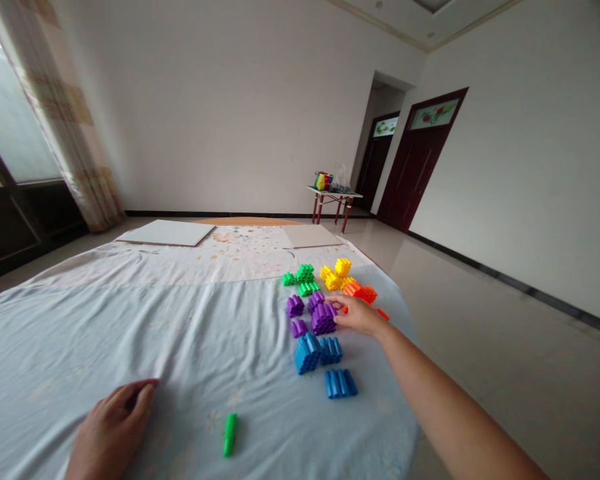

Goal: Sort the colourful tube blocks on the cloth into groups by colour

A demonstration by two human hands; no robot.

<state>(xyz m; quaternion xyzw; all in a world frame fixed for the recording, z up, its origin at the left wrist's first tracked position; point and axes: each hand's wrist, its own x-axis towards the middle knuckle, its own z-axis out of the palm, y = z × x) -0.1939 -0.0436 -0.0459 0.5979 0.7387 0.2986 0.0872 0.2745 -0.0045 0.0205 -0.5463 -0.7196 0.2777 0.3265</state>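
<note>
My left hand point(111, 427) rests on the cloth at the lower left, thumb and fingers slightly apart with nothing between them. To its right lies a single green plastic tube point(230, 435). My right hand point(357, 315) reaches over the right side of the table, its fingers apart at the edge of a cluster of purple tubes point(324, 319). Whether it touches them I cannot tell. Smaller purple pieces point(295, 306) lie left of that cluster. Blue tube blocks point(307, 353) are nearer me. Orange tubes point(361, 291) sit just beyond the right hand, partly hidden by it.
Green tube clusters point(305, 273) and yellow ones point(335, 275) stand farther back. A white board point(167, 233) and a beige board point(313, 236) lie at the table's far side. The pale blue cloth point(180, 333) is wrinkled. A small side table point(334, 193) holds bags near the doors.
</note>
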